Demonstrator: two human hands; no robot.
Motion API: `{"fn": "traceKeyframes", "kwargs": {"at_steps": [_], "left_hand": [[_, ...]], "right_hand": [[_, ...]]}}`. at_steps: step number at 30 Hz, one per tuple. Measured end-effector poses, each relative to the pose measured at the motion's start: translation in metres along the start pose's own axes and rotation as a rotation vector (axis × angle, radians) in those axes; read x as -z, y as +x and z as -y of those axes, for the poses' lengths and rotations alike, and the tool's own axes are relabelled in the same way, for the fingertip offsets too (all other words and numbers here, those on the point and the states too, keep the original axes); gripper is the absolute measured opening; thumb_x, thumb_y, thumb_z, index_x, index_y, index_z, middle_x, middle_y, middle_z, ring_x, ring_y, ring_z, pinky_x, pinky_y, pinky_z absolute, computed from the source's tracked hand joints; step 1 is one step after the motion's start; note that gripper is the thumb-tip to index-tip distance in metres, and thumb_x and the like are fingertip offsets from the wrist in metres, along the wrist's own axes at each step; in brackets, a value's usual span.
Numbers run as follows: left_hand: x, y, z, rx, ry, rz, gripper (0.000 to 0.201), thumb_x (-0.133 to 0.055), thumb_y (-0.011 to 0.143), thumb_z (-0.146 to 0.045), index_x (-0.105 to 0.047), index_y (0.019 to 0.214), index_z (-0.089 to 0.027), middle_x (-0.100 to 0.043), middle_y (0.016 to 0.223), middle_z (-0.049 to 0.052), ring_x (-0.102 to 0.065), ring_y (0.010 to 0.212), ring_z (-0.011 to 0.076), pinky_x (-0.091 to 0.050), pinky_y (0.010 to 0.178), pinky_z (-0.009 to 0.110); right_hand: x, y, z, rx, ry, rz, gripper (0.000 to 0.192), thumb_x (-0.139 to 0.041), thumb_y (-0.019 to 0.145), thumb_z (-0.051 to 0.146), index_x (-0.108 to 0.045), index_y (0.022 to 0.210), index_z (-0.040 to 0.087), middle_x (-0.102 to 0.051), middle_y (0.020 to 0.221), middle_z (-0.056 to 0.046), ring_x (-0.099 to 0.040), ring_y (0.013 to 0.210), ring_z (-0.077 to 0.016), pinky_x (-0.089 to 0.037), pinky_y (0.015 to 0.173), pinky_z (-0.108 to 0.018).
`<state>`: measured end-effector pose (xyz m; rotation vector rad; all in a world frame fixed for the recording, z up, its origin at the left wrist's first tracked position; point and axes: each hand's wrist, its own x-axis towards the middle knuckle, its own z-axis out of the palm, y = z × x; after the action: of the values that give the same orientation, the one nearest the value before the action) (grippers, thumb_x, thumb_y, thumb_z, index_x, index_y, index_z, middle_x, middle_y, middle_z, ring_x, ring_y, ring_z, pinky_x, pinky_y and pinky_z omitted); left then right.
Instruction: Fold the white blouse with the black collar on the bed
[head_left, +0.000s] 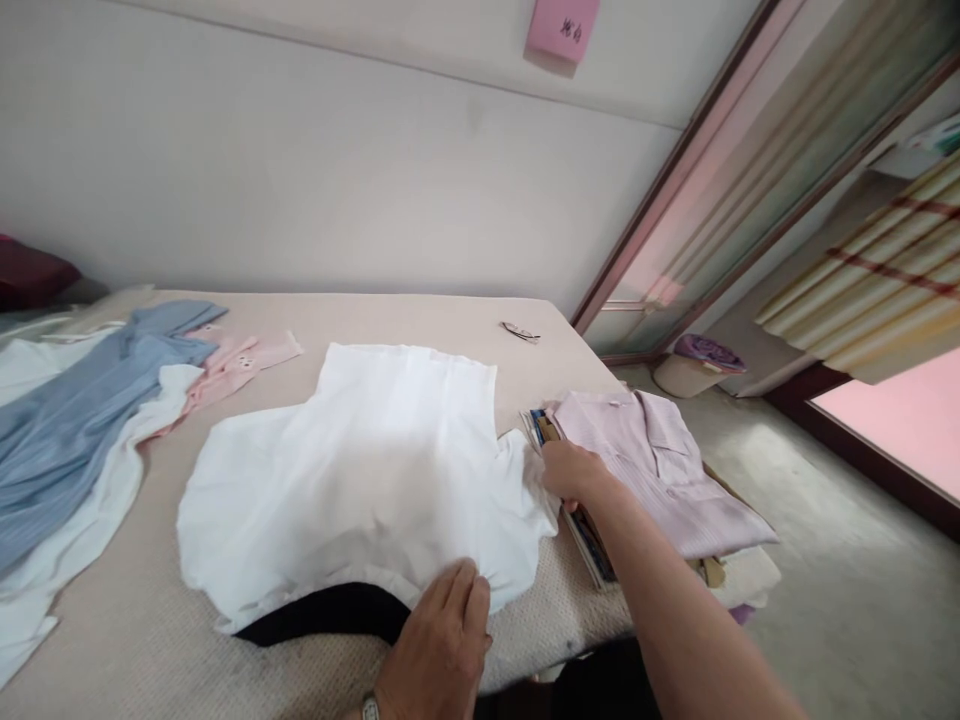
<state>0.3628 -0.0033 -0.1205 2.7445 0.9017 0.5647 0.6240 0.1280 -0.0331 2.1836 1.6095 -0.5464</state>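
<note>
On the beige textured bed [112, 640], two hands work at a spread white cloth garment [360, 470].

The left hand [442, 640] comes up from the near edge with a watch at its wrist and lies palm down, fingers [461, 590] together and nearly flat, pressing the garment's near hem where it overlaps a black cloth [322, 612]. The right hand [574, 472] reaches in along a bare forearm from the lower right and is curled at the garment's right edge, its fingers closed on the white fabric there; the fingertips themselves are hidden. The garment lies flat in the middle of the bed, stretching away from both hands toward the wall. Just beside the right hand sits a folded pale lilac collared shirt [660, 470] on a stack, and blue, white and pink clothes [82, 420] lie at the left.
</note>
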Motion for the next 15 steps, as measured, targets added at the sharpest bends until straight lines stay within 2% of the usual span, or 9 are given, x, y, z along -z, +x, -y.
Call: {"fn": "traceKeyframes", "kwargs": {"at_steps": [3,7,11,15], "left_hand": [[0.01,-0.001,-0.002,-0.043,-0.029,0.04,0.07,-0.057,0.08,-0.008,-0.039,0.147,-0.013,-0.056,0.136,0.022,-0.054,0.126,0.0336,-0.05,0.106,0.048],[0.012,-0.003,-0.006,-0.09,0.035,0.089,0.087,-0.065,0.077,-0.012,-0.03,0.156,-0.024,-0.051,0.141,0.023,-0.05,0.13,0.0423,-0.049,0.104,0.055],[0.005,-0.005,-0.009,-0.026,-0.001,0.102,0.081,-0.066,0.082,-0.016,-0.032,0.155,-0.029,-0.047,0.146,0.022,-0.046,0.134,0.0429,-0.046,0.106,0.057],[0.011,0.002,-0.01,0.067,-0.147,0.139,0.082,-0.069,0.084,-0.021,-0.031,0.156,-0.034,-0.045,0.149,0.019,-0.047,0.134,0.0399,-0.045,0.108,0.057]], "right_hand": [[0.004,0.0,-0.004,0.004,0.008,0.037,0.027,-0.06,0.075,0.014,-0.07,0.1,0.014,-0.072,0.08,-0.012,-0.073,0.081,-0.0251,-0.05,0.076,-0.034],[-0.001,-0.004,-0.002,0.032,0.04,0.071,0.022,-0.066,0.073,0.02,-0.069,0.094,0.014,-0.071,0.073,-0.009,-0.071,0.066,-0.0229,-0.05,0.067,-0.031],[-0.003,-0.006,0.001,0.061,0.065,0.036,0.019,-0.063,0.07,0.012,-0.068,0.088,0.017,-0.069,0.069,-0.006,-0.07,0.068,-0.0217,-0.048,0.066,-0.029],[0.013,-0.007,0.005,0.116,0.133,-0.091,0.011,-0.06,0.073,0.014,-0.063,0.083,0.018,-0.067,0.068,-0.005,-0.069,0.066,-0.0189,-0.046,0.062,-0.026]]}}
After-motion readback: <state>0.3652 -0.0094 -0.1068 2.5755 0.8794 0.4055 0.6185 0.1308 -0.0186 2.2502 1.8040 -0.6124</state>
